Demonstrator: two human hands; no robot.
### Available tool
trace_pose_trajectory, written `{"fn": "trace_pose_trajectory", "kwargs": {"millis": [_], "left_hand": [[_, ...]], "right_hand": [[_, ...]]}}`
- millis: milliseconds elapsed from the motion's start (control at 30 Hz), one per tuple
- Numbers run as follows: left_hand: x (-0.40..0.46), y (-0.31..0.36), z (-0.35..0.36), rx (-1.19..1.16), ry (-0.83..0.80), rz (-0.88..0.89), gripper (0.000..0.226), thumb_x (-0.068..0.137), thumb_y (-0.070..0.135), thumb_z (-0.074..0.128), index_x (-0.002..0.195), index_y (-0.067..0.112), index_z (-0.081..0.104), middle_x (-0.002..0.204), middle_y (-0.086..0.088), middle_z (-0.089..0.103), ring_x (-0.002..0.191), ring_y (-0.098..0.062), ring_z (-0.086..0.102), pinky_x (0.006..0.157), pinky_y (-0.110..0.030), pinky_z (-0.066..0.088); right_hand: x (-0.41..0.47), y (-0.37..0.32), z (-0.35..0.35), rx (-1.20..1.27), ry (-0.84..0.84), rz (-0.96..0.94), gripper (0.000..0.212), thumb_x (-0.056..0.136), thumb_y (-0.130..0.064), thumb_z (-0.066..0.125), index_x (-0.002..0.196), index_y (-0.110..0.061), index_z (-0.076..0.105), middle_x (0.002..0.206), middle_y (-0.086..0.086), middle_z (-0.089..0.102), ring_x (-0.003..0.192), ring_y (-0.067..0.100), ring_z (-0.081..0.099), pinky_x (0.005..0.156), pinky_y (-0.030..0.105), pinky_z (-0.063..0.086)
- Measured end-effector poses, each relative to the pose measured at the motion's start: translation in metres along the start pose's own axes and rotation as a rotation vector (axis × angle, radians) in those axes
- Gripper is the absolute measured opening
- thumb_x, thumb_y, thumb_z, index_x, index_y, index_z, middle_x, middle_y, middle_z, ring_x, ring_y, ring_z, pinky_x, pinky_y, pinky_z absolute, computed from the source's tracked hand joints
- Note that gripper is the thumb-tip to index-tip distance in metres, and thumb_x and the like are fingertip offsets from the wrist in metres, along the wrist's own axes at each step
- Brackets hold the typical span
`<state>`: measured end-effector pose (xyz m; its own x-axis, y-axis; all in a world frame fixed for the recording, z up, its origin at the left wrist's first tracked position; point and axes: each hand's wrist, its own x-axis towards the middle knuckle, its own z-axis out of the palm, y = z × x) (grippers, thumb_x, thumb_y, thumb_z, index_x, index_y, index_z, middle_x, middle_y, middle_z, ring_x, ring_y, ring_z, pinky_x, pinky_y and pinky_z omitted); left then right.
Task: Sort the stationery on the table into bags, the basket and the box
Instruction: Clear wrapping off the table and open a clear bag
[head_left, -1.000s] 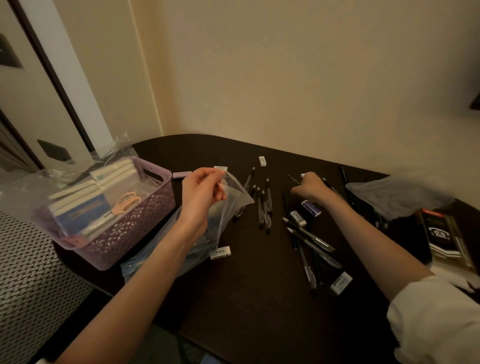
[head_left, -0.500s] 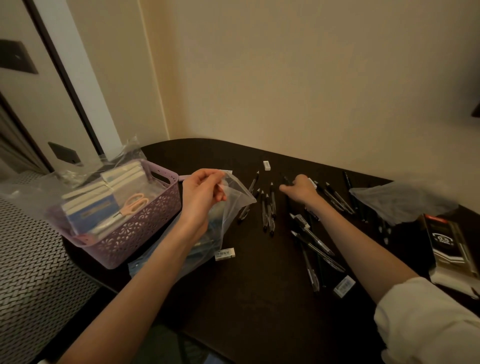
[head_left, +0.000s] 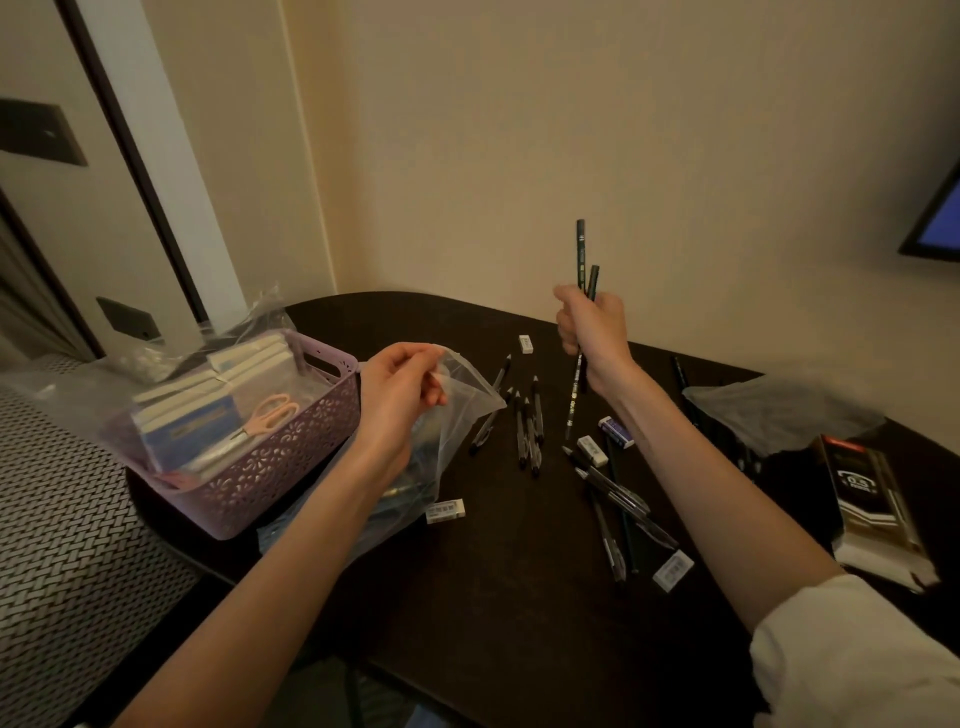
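My left hand (head_left: 400, 387) pinches the top edge of a clear plastic bag (head_left: 457, 410), holding its mouth up over the dark table (head_left: 498, 597). Something bluish lies inside the bag. My right hand (head_left: 589, 325) is raised above the table and grips two dark pencils (head_left: 580, 254) upright in its fist. Below it, several black pens (head_left: 527, 423) lie scattered, with more pens (head_left: 618, 499) nearer my right forearm. Small white erasers (head_left: 445, 510) are spread among them.
A purple lattice basket (head_left: 280, 467) with notebooks and pink-handled scissors (head_left: 270, 413) stands at the table's left edge. A grey plastic bag (head_left: 779, 410) and a dark box of pen refills (head_left: 862, 493) lie at the right. A wall runs close behind the table.
My right hand has picked two pencils off the table and lifted them upright. The left hand still holds the bag in the same place.
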<state>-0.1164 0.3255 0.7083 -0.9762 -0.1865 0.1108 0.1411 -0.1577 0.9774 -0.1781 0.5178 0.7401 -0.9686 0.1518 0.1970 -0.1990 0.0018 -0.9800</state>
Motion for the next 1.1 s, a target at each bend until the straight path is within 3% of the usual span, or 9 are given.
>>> {"fn": "trace_pose_trajectory", "kwargs": {"millis": [133,233,300,400,467,667,867,967,1100], "left_hand": [[-0.004,0.005,0.000,-0.003,0.003,0.016,0.014,0.096,0.009,0.053,0.103,0.003,0.064,0.065,0.000,0.057,0.051,-0.006,0.050,0.054,-0.018,0.048],[-0.005,0.008,-0.001,-0.009,0.007,0.014,0.014,0.097,0.009,0.053,0.103,0.003,0.064,0.065,-0.001,0.057,0.051,-0.006,0.050,0.054,-0.018,0.048],[-0.006,0.009,-0.002,-0.004,0.005,0.018,0.014,0.097,0.009,0.053,0.103,0.003,0.065,0.065,-0.001,0.057,0.051,-0.006,0.050,0.054,-0.018,0.048],[-0.006,0.010,-0.004,0.004,0.007,0.027,0.016,0.097,0.009,0.053,0.105,0.001,0.064,0.066,-0.001,0.058,0.050,-0.005,0.051,0.053,-0.018,0.048],[-0.006,0.011,-0.005,0.002,0.008,0.033,0.017,0.097,0.009,0.053,0.106,0.000,0.064,0.065,-0.002,0.057,0.049,-0.005,0.050,0.052,-0.017,0.048],[-0.005,0.017,-0.007,-0.006,0.022,0.038,0.015,0.096,0.008,0.056,0.103,0.000,0.065,0.061,0.001,0.058,0.049,-0.005,0.050,0.051,-0.017,0.047],[-0.005,0.026,-0.011,-0.014,0.029,0.080,0.011,0.095,0.006,0.056,0.098,0.001,0.065,0.059,0.001,0.057,0.047,-0.006,0.050,0.051,-0.018,0.046],[-0.006,0.029,-0.014,0.000,0.044,0.085,0.011,0.095,0.007,0.056,0.096,0.005,0.066,0.058,0.001,0.057,0.049,-0.006,0.050,0.052,-0.018,0.046],[-0.008,0.032,-0.016,0.002,0.050,0.097,0.011,0.095,0.008,0.056,0.098,0.005,0.066,0.062,-0.001,0.058,0.050,-0.006,0.051,0.052,-0.017,0.047]], "right_hand": [[-0.007,-0.019,0.003,0.318,-0.070,0.142,0.045,0.101,-0.031,0.046,0.058,-0.020,0.038,0.048,-0.007,0.030,0.046,0.010,0.032,0.050,0.023,0.033],[-0.011,-0.030,0.006,0.464,-0.076,0.151,0.048,0.101,-0.044,0.038,0.060,-0.020,0.039,0.055,-0.004,0.035,0.062,0.013,0.050,0.075,0.029,0.042],[-0.014,-0.037,0.007,0.348,-0.039,0.103,0.053,0.100,-0.052,0.030,0.059,-0.019,0.039,0.055,-0.004,0.040,0.063,0.012,0.049,0.071,0.027,0.041],[-0.020,-0.044,0.007,0.171,-0.034,0.015,0.062,0.099,-0.057,0.027,0.056,-0.015,0.042,0.057,-0.002,0.038,0.045,0.009,0.034,0.041,0.019,0.026],[-0.025,-0.047,0.009,0.152,-0.059,-0.034,0.060,0.101,-0.051,0.030,0.060,-0.012,0.047,0.055,-0.001,0.040,0.040,0.009,0.031,0.037,0.018,0.020],[-0.035,-0.045,0.017,-0.007,-0.167,-0.100,0.046,0.103,-0.028,0.037,0.068,-0.007,0.058,0.063,0.006,0.052,0.046,0.012,0.042,0.039,0.021,0.032],[-0.048,-0.030,0.031,-0.203,-0.485,0.121,0.017,0.095,-0.019,0.056,0.092,-0.003,0.063,0.085,0.016,0.066,0.067,0.019,0.066,0.055,0.022,0.054],[-0.052,-0.024,0.036,-0.168,-0.613,0.193,0.026,0.090,-0.017,0.065,0.105,0.003,0.065,0.088,0.020,0.070,0.075,0.023,0.069,0.064,0.025,0.057],[-0.049,-0.024,0.040,-0.132,-0.628,0.242,0.027,0.088,-0.022,0.068,0.105,-0.001,0.069,0.088,0.018,0.071,0.078,0.022,0.070,0.068,0.024,0.057]]}}
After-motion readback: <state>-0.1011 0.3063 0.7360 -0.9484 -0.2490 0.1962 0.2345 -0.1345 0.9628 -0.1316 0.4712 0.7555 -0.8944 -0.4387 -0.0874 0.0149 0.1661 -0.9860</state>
